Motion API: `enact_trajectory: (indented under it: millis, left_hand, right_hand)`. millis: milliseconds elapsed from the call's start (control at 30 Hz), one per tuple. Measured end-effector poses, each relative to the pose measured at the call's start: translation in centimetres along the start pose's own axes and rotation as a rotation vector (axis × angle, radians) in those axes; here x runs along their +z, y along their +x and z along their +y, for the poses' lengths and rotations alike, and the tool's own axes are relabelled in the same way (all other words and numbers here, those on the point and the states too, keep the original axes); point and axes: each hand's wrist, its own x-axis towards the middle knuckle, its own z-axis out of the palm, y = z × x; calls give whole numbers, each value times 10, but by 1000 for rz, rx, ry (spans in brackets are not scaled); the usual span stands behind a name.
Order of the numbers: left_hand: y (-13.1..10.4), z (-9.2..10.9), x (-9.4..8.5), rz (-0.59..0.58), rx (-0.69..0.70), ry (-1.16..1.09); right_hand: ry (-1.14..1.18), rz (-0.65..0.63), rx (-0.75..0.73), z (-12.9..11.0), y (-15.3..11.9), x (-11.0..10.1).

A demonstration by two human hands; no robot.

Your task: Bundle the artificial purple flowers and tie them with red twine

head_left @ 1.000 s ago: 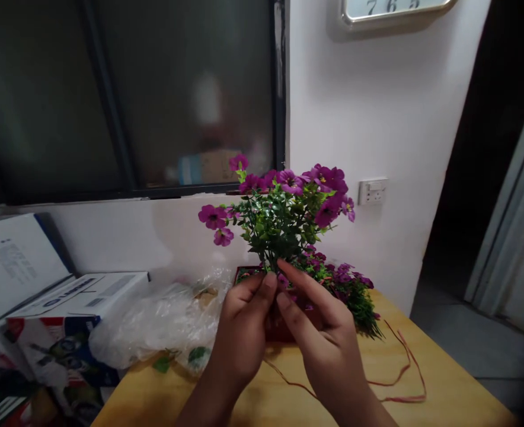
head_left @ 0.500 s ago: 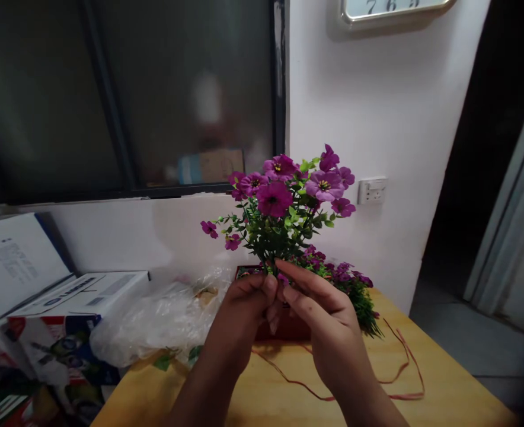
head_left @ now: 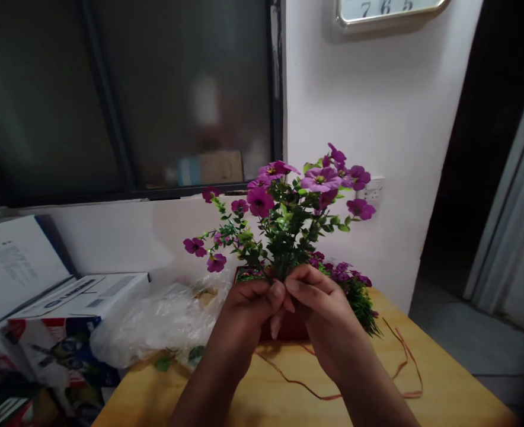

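Observation:
A bunch of purple artificial flowers (head_left: pixel 284 225) with green leaves stands upright above both hands. My left hand (head_left: pixel 248 314) is closed round the stems at their lower end, thumb on top. Close against it, my right hand (head_left: pixel 326 308) pinches the same stems between thumb and fingers. The stem ends are mostly hidden by the fingers. Behind the hands is a dark red box (head_left: pixel 291 327), partly covered, with more purple flowers (head_left: pixel 344 276) and grassy greenery at its right.
A crumpled clear plastic bag (head_left: pixel 155 320) and white cartons (head_left: pixel 84 293) lie at the left. Thin red cord (head_left: pixel 297 384) curves over the wooden table (head_left: pixel 440 356). Behind are a dark window (head_left: pixel 191 89), a wall socket (head_left: pixel 372 191) and a clock (head_left: pixel 389 9).
The flower bunch has spread wider and tilted toward me, its left sprigs lower. My right hand's fingers have drawn in from outstretched to a pinch on the stems.

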Motion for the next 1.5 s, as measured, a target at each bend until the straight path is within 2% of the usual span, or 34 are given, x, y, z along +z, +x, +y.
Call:
enact_trajectory:
  millis: [433, 567, 733, 967, 1100, 1267, 1500]
  left_hand:
    - [-2, 0, 6, 126, 108, 313]
    - [-3, 1, 7, 210, 194, 491]
    - [-5, 4, 10, 270, 252, 596]
    - [-4, 5, 9, 248, 161, 651]
    - [-4, 3, 8, 195, 139, 650]
    - [-5, 1, 9, 194, 84, 658]
    - [-1, -1, 5, 195, 77, 733]
  right_hand:
    - [49, 148, -13, 8, 8, -6]
    - [82, 234, -17, 8, 9, -5]
    - [35, 143, -48, 7, 8, -4]
    - [40, 256, -41, 7, 7, -1]
    - [47, 256, -76, 10, 7, -1]
    - [52, 250, -73, 14, 7, -5]
    - [-74, 337, -83, 18, 9, -9]
